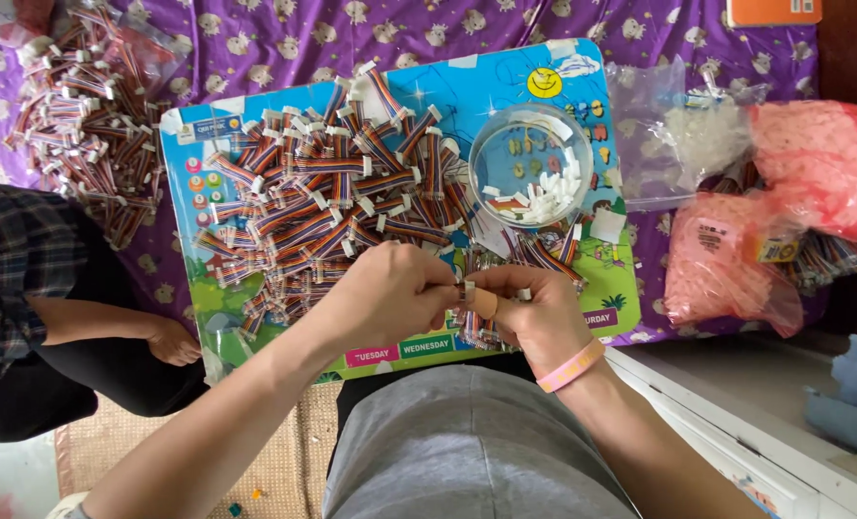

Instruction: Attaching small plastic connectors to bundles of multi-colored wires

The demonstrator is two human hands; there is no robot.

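**A:** Nearest the camera, what are the hands doing?

**B:** The left hand (pixel 385 293) and right hand (pixel 534 312) meet fingertip to fingertip, both closed around one short ribbon cable (pixel 469 293), pinched at its white end. It looks like the fitting step: a connector being pressed onto the cable. The next move likely calls for a firm, square squeeze.

**A:** How does the cable look?

**B:** Flat, rainbow-striped, short, white-tipped, held just above the near edge of the colourful board (pixel 505 82).

**A:** And beyond?

**B:** A loose heap of matching cables (pixel 332 192) covers the board; a clear round tub (pixel 531 165) of small white pieces stands right of it. Farther left, another cable pile (pixel 82 115) lies on purple cloth (pixel 284 38); pink bags (pixel 813 163) lie right.
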